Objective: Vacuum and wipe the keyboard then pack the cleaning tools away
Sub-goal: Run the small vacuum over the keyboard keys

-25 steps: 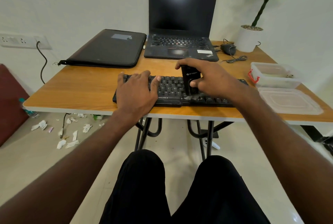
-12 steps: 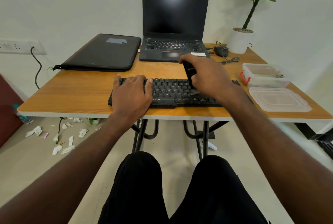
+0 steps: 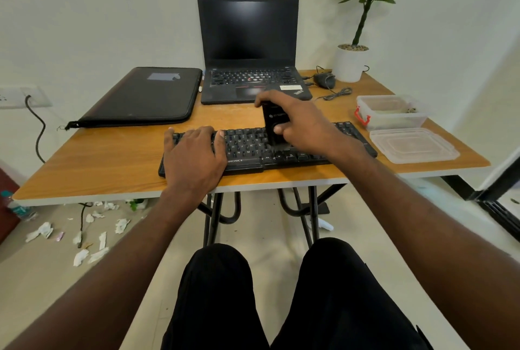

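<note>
A black keyboard (image 3: 247, 147) lies along the front edge of the wooden table (image 3: 118, 158). My right hand (image 3: 301, 121) grips a small black handheld vacuum (image 3: 274, 124), held upright with its lower end on the middle keys. My left hand (image 3: 194, 155) rests flat on the keyboard's left end, fingers spread over the keys. The right part of the keyboard is partly hidden behind my right wrist.
An open black laptop (image 3: 249, 51) and a black sleeve (image 3: 143, 96) lie behind the keyboard. A clear plastic box (image 3: 391, 111) with a red clasp and its lid (image 3: 413, 145) sit at the right. A mouse (image 3: 325, 79) and potted plant (image 3: 351, 62) stand far right. Paper scraps (image 3: 84, 234) litter the floor.
The vacuum in my right hand moved to the keys' far rows and came back toward the middle. My left hand has stayed on the keyboard's left end. The camera tilted slightly.
</note>
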{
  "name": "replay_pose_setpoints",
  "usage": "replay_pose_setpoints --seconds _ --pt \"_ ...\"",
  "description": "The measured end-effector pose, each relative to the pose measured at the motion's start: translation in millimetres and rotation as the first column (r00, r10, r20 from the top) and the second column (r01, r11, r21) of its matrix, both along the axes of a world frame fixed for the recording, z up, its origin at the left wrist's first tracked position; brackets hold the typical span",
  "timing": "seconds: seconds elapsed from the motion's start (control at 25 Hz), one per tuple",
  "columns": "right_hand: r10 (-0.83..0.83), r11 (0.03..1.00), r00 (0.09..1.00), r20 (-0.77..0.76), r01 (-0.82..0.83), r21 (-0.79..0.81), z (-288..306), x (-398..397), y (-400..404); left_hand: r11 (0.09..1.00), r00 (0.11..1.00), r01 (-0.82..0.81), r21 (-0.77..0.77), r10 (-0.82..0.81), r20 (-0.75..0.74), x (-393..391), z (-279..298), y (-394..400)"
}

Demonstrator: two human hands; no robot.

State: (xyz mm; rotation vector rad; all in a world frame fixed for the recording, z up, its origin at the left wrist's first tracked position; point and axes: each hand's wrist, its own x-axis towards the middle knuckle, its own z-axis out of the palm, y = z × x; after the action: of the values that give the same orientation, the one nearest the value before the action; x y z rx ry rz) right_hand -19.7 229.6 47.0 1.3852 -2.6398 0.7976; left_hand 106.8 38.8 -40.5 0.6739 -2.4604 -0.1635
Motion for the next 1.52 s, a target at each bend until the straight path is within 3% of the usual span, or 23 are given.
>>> replay_pose_setpoints --seconds 0.08,0.2,0.28,0.4,0.44,0.52,0.64,0.72,0.8,0.92,1.0,1.16,1.24,1.36,1.44,1.52 --pt "-0.063 0.996 0.998 -0.001 0.063 0.058 2.1 -9.1 12.7 1.0 1.0 -0.004 0.002 0.004 0.0 -0.3 0.0 1.1" --pt "-0.257 0.955 0.947 -0.195 0.28 0.1 5.6 -18.0 30.3 1.0 1.0 -0.009 0.001 0.009 0.005 -1.0 -0.3 2.2" --pt "-0.213 0.977 0.967 -0.138 0.213 -0.02 0.0 -13.6 31.1 1.0 1.0 -0.007 -0.003 0.007 0.004 -0.4 -0.5 1.8" --pt "0.008 0.98 0.996 0.092 0.011 -0.199 -5.1 1.0 24.5 1.0 0.999 0.002 -0.019 -0.003 -0.04 -0.4 1.8 4.4" --pt "0.082 0.975 0.983 0.167 -0.044 -0.22 -6.9 4.6 21.7 1.0 0.998 0.021 -0.011 -0.022 -0.064 -1.1 3.4 8.1" --pt "0.135 0.97 0.976 0.169 -0.095 -0.226 -10.5 8.2 16.8 0.997 0.994 0.076 -0.008 -0.076 -0.077 -3.3 3.2 19.2" --pt "0.071 0.98 0.996 0.049 -0.061 -0.188 -9.3 -1.0 19.5 0.989 0.991 0.134 -0.063 -0.135 -0.017 -4.7 -3.8 28.1" --pt "-0.067 0.994 0.998 -0.022 0.065 -0.085 -4.6 -14.3 28.0 0.99 0.992 0.129 -0.059 -0.129 0.0 -4.1 -5.5 26.9" --pt "-0.164 0.982 0.983 -0.081 0.155 -0.11 -2.4 -21.1 34.7 0.991 0.993 0.116 -0.073 -0.116 0.006 -3.7 -5.4 27.1" --pt "0.003 0.962 0.998 0.063 0.014 -0.272 -6.4 -19.7 36.7 0.989 0.993 0.12 -0.09 -0.12 0.001 -3.2 -5.8 28.4" --pt "0.043 0.98 0.989 0.141 -0.014 -0.2 -5.2 -25.9 44.7 0.988 0.992 0.123 -0.088 -0.123 0.005 -2.8 -5.3 28.7" --pt "-0.235 0.968 0.968 0.093 0.242 -0.072 9.4 -49.9 74.3 0.988 0.992 0.126 -0.085 -0.125 0.014 -2.3 -3.4 29.1" --pt "-0.238 0.947 0.963 0.123 0.258 -0.189 7.3 -52.6 77.9 0.989 0.992 0.126 -0.079 -0.126 0.001 -4.1 -1.7 30.8" --pt "-0.052 0.93 0.967 0.248 0.137 -0.34 -1.0 -46.1 74.7 0.981 0.984 0.178 -0.073 -0.179 -0.004 -9.3 -1.0 40.8" --pt "-0.021 0.967 0.981 0.192 0.069 -0.244 -3.7 -45.4 82.1 0.973 0.977 0.214 -0.092 -0.213 0.024 -11.5 -5.3 47.3" --pt "-0.13 0.98 0.989 0.073 0.139 -0.142 -1.1 -52.9 95.0 0.974 0.978 0.209 -0.09 -0.207 0.03 -12.4 -7.8 47.4"
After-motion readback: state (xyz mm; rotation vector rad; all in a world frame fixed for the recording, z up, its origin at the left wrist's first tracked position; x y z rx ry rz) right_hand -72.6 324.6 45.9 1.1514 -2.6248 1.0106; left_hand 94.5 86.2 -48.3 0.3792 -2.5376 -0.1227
